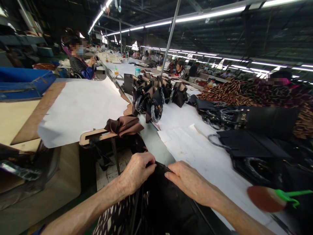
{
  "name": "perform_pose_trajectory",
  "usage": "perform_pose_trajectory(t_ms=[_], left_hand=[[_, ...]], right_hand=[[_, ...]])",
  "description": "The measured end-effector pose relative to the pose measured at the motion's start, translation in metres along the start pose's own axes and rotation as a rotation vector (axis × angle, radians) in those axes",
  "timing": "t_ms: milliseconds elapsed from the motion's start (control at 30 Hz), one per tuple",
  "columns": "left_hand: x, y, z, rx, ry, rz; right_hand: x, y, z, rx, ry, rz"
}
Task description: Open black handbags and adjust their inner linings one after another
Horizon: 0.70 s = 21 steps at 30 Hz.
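Note:
Both hands pinch the top edge of a black bag that lies over my lap and against the table edge. My left hand grips the edge between thumb and curled fingers. Just to its right, my right hand holds the same edge with thumb and fingers pressed together. A brown folded cloth rests on a wooden frame beyond my left hand. Black bags with wrapped handles stand together further up the table.
White paper covers the table on the right, with flat black bags and a green-capped bottle. Brown pieces are piled behind. A blue bin stands left. A masked person sits at the far left.

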<state>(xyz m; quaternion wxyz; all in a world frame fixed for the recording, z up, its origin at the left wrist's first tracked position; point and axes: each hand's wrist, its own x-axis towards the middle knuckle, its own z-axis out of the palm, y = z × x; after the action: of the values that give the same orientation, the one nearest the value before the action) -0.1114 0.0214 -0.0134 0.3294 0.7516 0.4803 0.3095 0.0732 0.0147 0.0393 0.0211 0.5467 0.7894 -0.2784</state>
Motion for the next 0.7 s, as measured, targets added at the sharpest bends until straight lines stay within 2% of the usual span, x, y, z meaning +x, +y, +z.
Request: perform_pose_trajectory(t_ms=[167,433,600,700], left_hand=[[-0.001,0.002,-0.003,0.003,-0.001,-0.091],[0.004,0.007,-0.011,-0.130,-0.061,-0.070],[0.005,0.005,-0.009,-0.235,-0.086,-0.091],[0.004,0.007,-0.007,-0.282,-0.078,-0.090]], right_hand=[[0.000,0.001,-0.001,0.068,-0.032,-0.007],[-0.002,0.002,-0.004,0.101,-0.055,0.045],[-0.004,-0.002,-0.002,0.047,-0.037,0.114],[-0.004,-0.010,0.001,-0.069,0.036,0.166]])
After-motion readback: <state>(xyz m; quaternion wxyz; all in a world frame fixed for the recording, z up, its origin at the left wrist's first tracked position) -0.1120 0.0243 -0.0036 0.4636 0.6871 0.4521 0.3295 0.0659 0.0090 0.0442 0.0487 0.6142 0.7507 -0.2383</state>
